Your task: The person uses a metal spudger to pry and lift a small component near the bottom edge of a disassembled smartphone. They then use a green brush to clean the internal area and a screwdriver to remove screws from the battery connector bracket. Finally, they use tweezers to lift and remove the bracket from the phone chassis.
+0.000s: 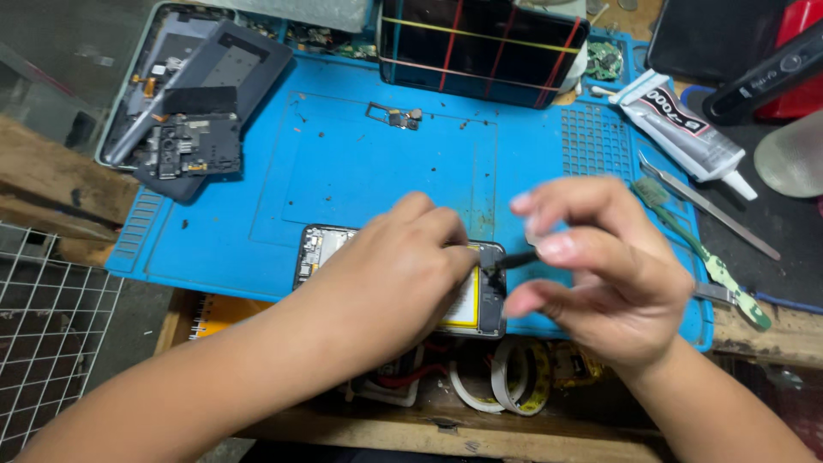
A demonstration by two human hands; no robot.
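Note:
An opened phone (483,296) with a yellow battery lies at the near edge of a blue work mat (369,163). My left hand (390,279) presses down on the phone's body and covers most of it. My right hand (600,266) pinches a thin black tool (517,257) whose tip rests at the phone's right end. The right hand is blurred.
At the back left lies a second opened phone shell (184,94) with dark parts on it. A phone bound with rubber bands (480,43) stands at the back. A glue tube (681,129), metal tweezers (707,206) and a green brush (694,240) lie on the right. A wire rack (47,317) sits at the left.

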